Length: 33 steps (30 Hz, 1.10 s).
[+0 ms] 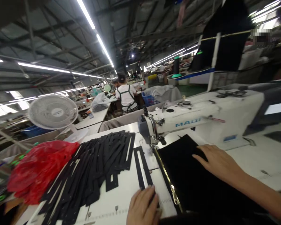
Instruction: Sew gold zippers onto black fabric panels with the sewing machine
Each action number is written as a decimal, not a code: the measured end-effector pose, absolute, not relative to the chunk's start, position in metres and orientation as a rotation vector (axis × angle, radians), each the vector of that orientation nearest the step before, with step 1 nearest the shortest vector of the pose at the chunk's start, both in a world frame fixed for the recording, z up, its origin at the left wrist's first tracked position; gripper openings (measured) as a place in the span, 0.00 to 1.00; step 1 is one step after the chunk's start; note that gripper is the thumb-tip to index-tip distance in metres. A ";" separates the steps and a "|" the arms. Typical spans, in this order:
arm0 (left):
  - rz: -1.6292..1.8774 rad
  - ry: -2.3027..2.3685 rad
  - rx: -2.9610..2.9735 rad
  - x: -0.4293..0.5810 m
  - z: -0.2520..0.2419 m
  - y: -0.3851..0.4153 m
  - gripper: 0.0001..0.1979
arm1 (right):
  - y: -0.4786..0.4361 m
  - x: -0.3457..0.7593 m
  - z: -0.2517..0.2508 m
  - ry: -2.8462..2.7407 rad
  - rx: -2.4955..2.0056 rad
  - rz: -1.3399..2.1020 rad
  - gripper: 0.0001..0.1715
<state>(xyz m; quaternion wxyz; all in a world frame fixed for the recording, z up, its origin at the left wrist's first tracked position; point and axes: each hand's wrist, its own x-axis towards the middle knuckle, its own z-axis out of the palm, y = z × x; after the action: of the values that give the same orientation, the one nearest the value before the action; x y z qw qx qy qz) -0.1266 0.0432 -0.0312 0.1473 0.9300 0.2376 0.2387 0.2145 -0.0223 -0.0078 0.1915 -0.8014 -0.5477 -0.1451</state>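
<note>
Black fabric [196, 175] lies on the white sewing table, and a gold zipper [168, 178] runs along its left edge up to the needle area of the sewing machine [178, 120]. My right hand [217, 159] rests on the fabric, palm down with thumb and fingers apart. At the front, my left hand [144, 206] has its fingertips on the lower end of a black slotted strip [140, 165]; its fingers lie close together. Many similar dark strips [96, 165] are piled left of it.
A red plastic bag [43, 168] is at the left edge of the table, below a white fan [53, 112]. Thread cones [176, 67] stand behind the machine. Farther back, a person [126, 95] in a white shirt faces away.
</note>
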 end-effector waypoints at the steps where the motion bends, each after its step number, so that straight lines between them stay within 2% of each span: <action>1: 0.763 0.552 2.834 -0.109 -0.020 0.055 0.21 | -0.031 0.219 -0.011 -1.463 -2.326 -0.387 0.22; 2: 0.758 0.459 2.935 -0.092 -0.009 0.065 0.24 | -0.039 0.221 -0.013 -1.395 -2.379 -0.335 0.23; 4: 0.536 0.456 3.015 -0.064 0.012 0.078 0.28 | -0.048 0.225 -0.014 -1.281 -2.418 -0.153 0.23; 8: 0.269 0.443 3.013 -0.041 0.035 0.084 0.29 | -0.050 0.229 -0.003 -1.244 -2.336 0.087 0.21; 12: 0.198 0.471 2.953 -0.049 0.042 0.078 0.27 | -0.044 0.229 0.007 -1.304 -2.141 -0.061 0.20; 14: 0.159 0.503 2.892 -0.053 0.043 0.074 0.27 | -0.042 0.229 0.006 -1.301 -2.092 -0.018 0.18; 18: 0.162 0.537 2.836 -0.051 0.039 0.068 0.49 | -0.042 0.231 -0.009 -1.267 -2.125 0.087 0.17; 21: 0.155 0.561 2.834 -0.047 0.036 0.063 0.57 | -0.045 0.232 -0.021 -1.244 -2.167 0.089 0.16; 25: 0.101 0.593 2.809 -0.044 0.034 0.057 0.59 | -0.051 0.232 -0.030 -1.273 -2.233 -0.038 0.16; 29: -0.028 0.607 2.864 -0.041 0.029 0.051 0.60 | -0.052 0.230 -0.032 -1.297 -2.416 -0.270 0.21; 33: -0.159 0.565 2.846 -0.045 0.034 0.053 0.62 | -0.051 0.228 -0.027 -1.331 -2.531 -0.244 0.20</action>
<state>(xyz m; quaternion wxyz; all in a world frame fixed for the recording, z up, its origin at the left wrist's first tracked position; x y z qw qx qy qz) -0.0446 0.0532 0.0336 0.1174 0.9726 0.1931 -0.0543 0.2275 -0.0506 -0.0273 0.1351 -0.8738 -0.4595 -0.0842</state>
